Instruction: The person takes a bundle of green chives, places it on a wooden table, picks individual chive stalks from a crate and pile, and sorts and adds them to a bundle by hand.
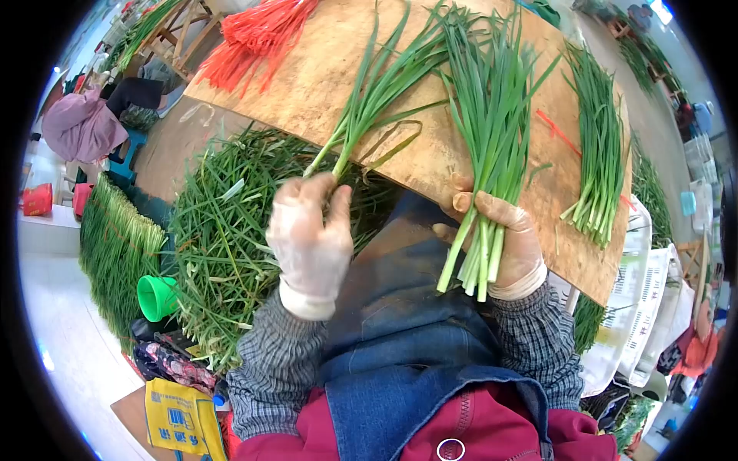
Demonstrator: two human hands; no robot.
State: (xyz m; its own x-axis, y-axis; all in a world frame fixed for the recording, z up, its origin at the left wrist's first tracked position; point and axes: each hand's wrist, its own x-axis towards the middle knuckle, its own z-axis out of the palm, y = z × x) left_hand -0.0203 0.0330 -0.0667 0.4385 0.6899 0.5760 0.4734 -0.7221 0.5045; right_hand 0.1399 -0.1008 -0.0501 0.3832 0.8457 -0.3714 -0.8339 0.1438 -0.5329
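Note:
My right hand [511, 238], in a thin clear glove, is closed round the lower stalks of a bunch of garlic chives [496, 131]; the pale cut ends stick out below the fingers. My gloved left hand [311, 238] is slightly blurred, its fingers curled at the stem ends of a few loose garlic chives [369, 100] that lie over the board's near edge. A yellowed leaf [400, 142] hangs beside them. On the right of the wooden board [415, 165] lies a bundle of garlic chives [600, 154] with a red tie [557, 131] by it.
Red plastic strips [257, 38] are heaped at the board's far left. A big pile of loose green leaves [223, 230] sits left of my lap. Further left are stacked chives [115, 253] and a green cup [157, 298]. White crates [630, 292] stand right; another person [84, 127] sits far left.

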